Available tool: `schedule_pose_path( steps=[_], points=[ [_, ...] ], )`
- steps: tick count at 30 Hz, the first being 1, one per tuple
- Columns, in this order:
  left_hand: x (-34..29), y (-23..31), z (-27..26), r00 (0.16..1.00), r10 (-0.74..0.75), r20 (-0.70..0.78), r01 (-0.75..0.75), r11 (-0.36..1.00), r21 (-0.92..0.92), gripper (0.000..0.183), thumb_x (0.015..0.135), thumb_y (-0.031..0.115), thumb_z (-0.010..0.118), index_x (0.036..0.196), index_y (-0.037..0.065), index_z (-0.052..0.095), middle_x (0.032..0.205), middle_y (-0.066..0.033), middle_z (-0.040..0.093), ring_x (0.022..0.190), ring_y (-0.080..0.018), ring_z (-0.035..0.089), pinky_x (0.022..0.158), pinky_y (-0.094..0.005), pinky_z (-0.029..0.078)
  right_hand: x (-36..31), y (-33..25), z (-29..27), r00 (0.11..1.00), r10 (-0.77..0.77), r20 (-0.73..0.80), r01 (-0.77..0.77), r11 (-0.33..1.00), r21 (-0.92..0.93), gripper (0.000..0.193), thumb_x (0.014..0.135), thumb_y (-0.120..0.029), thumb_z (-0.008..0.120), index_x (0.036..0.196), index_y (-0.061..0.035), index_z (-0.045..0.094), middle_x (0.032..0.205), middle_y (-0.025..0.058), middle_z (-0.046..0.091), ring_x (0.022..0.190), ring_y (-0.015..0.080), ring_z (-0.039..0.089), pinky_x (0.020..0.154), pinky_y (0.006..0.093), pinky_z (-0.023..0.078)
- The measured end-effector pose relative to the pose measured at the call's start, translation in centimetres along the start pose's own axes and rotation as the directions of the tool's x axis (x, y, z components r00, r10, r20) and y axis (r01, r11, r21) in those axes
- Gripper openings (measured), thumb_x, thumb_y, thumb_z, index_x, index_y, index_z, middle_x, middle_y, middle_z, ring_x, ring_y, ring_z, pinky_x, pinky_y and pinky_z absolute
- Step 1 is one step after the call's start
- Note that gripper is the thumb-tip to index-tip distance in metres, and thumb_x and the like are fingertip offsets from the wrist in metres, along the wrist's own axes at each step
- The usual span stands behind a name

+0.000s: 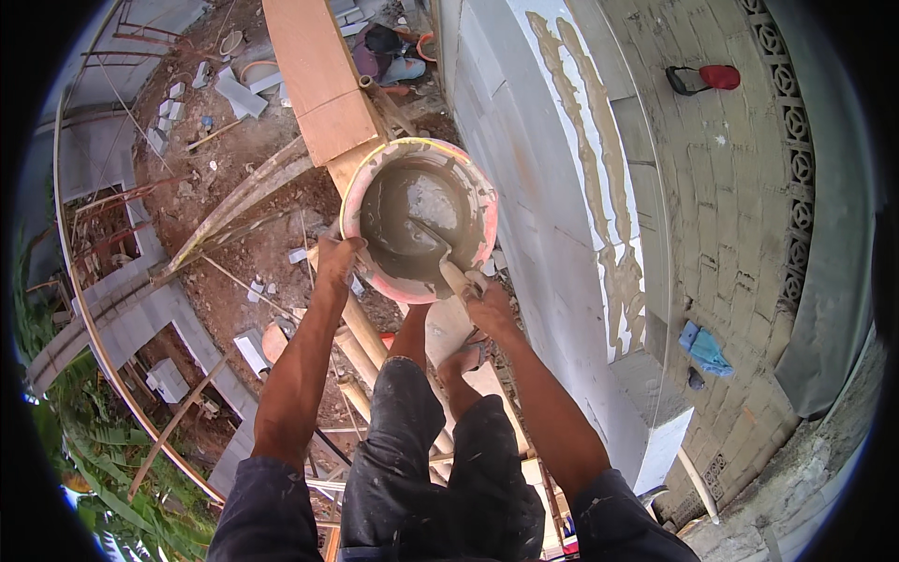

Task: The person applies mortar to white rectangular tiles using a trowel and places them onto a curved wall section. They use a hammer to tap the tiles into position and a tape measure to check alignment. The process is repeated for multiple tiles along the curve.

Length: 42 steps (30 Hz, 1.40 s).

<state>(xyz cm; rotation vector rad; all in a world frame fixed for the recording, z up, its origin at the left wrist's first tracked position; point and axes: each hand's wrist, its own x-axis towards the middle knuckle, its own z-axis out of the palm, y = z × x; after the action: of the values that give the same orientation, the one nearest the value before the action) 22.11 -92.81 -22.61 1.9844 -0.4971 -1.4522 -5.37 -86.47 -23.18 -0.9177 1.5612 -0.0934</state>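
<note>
A round pink bucket point(482, 183) with a yellowish, mortar-smeared rim is in front of me, above my knees. Wet grey mortar point(398, 201) lies inside it. My left hand point(339, 255) is closed on the bucket's near left rim. On the near right side, my right hand point(489, 304) is wrapped round the wooden handle of a trowel point(453, 275). The trowel's bent metal neck reaches over the rim, and its blade is mostly sunk in the mortar.
Orange-brown wooden planks point(323, 80) run away beyond the bucket. At right, a light block wall point(524, 159) carries two mortar strips point(599, 150) along its top. Bamboo poles point(248, 201) cross at left. Far below, a person point(379, 51) crouches near rubble. A blue cloth point(705, 348) hangs at right.
</note>
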Motion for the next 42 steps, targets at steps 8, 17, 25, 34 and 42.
schedule_pose_path(
  steps=[8, 17, 25, 34, 42],
  points=[
    [11.7, -7.8, -9.3, 0.995, -0.065, -0.072, 0.053, 0.987, -0.151, 0.028, 0.077, 0.001, 0.058, 0.105, -0.004, 0.059, 0.075, -0.0089, 0.060, 0.058, -0.0223, 0.060, 0.057, -0.0369, 0.056, 9.4, -3.3, 8.3, 0.914, -0.364, -0.177, 0.319, 0.917, -0.240, 0.041, 0.088, -0.021, 0.061, 0.120, 0.0042, 0.060, 0.112, 0.0323, 0.059, 0.106, 0.0440, 0.058, 0.098, 0.0440, 0.044],
    [12.7, -16.4, -11.9, 0.936, -0.199, -0.292, 0.140, 0.968, -0.209, 0.038, 0.086, 0.017, 0.069, 0.119, 0.003, 0.057, 0.084, -0.0049, 0.060, 0.069, -0.0185, 0.058, 0.064, -0.0303, 0.050, 6.9, -3.9, 12.5, 0.953, -0.242, -0.184, 0.235, 0.970, -0.063, 0.058, 0.087, -0.034, 0.063, 0.129, 0.0043, 0.050, 0.131, 0.0406, 0.042, 0.132, 0.0517, 0.035, 0.107, 0.0534, 0.034],
    [5.5, -16.7, -9.7, 0.839, 0.252, -0.482, -0.060, 0.923, 0.380, 0.069, 0.084, 0.035, 0.073, 0.138, 0.000, 0.048, 0.133, -0.0258, 0.049, 0.123, -0.0395, 0.048, 0.104, -0.0500, 0.039, 1.3, -1.6, 10.8, 0.894, -0.225, -0.389, 0.212, 0.974, -0.077, 0.061, 0.082, -0.029, 0.069, 0.128, 0.0067, 0.048, 0.137, 0.0313, 0.042, 0.130, 0.0456, 0.038, 0.107, 0.0450, 0.037],
    [-13.5, -9.1, 2.0, 0.806, 0.483, 0.342, -0.544, 0.376, 0.750, 0.046, 0.087, 0.020, 0.066, 0.126, -0.002, 0.056, 0.129, -0.0269, 0.051, 0.118, -0.0419, 0.052, 0.101, -0.0486, 0.042, -15.9, 16.2, 2.2, 0.992, 0.059, -0.115, -0.049, 0.995, 0.090, 0.030, 0.070, -0.016, 0.068, 0.096, -0.0019, 0.066, 0.093, 0.0226, 0.068, 0.090, 0.0387, 0.066, 0.081, 0.0445, 0.053],
    [-33.5, -2.2, 18.8, 0.115, -0.126, 0.985, -0.917, 0.367, 0.154, 0.037, 0.083, 0.012, 0.071, 0.119, 0.008, 0.064, 0.117, -0.0128, 0.063, 0.108, -0.0333, 0.062, 0.090, -0.0403, 0.052, -36.6, 32.8, 6.8, 0.841, 0.516, -0.164, -0.484, 0.853, 0.197, 0.031, 0.078, -0.022, 0.066, 0.107, -0.0114, 0.067, 0.111, 0.0133, 0.067, 0.104, 0.0311, 0.065, 0.089, 0.0439, 0.051]
  ],
)
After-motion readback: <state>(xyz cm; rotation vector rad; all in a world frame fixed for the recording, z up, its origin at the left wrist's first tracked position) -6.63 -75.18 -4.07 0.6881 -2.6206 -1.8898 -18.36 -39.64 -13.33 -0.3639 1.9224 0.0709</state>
